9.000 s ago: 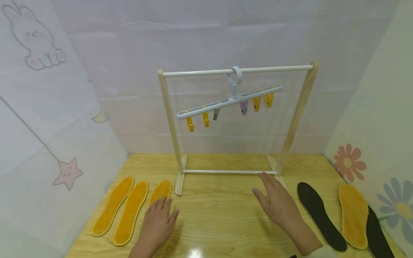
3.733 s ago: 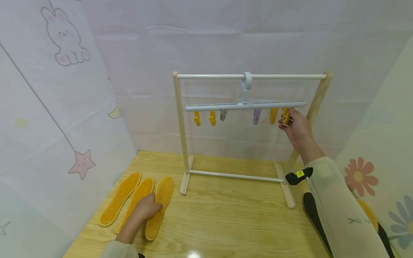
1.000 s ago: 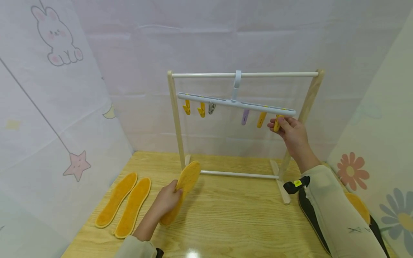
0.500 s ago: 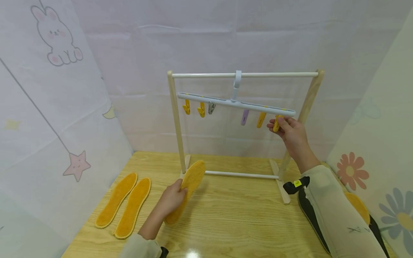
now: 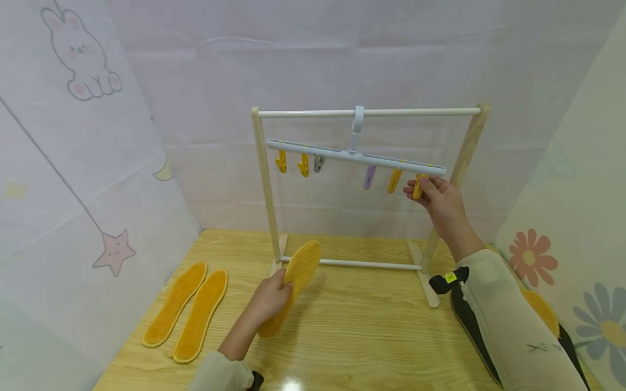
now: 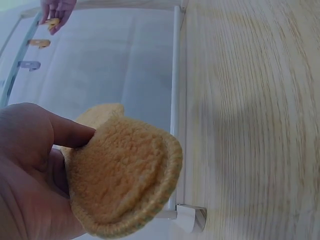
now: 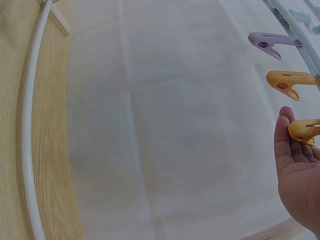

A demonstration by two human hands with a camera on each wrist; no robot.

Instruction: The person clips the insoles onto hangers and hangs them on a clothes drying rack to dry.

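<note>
My left hand (image 5: 270,300) grips a fuzzy yellow insole (image 5: 293,279) near its middle, thumb curled over the top, and holds it tilted above the wooden table (image 5: 362,336), its toe pointing toward one o'clock at the drying rack's (image 5: 367,112) lower bar. The left wrist view shows the insole bowed under my fingers (image 6: 60,132). At two o'clock from the insole, my right hand (image 5: 440,201) is raised to the clip hanger (image 5: 354,156), thumb and fingers pinching the outermost yellow clip (image 5: 417,187) at its right end. The hanger slopes down to the right from the rack's top rail. Beside that clip hang another yellow clip (image 5: 393,181) and a purple clip (image 5: 369,176). At nine o'clock from the held insole, two more yellow insoles (image 5: 188,309) lie side by side on the table. A dark insole (image 5: 462,317) lies at four o'clock, partly under my right sleeve (image 5: 513,331).
</note>
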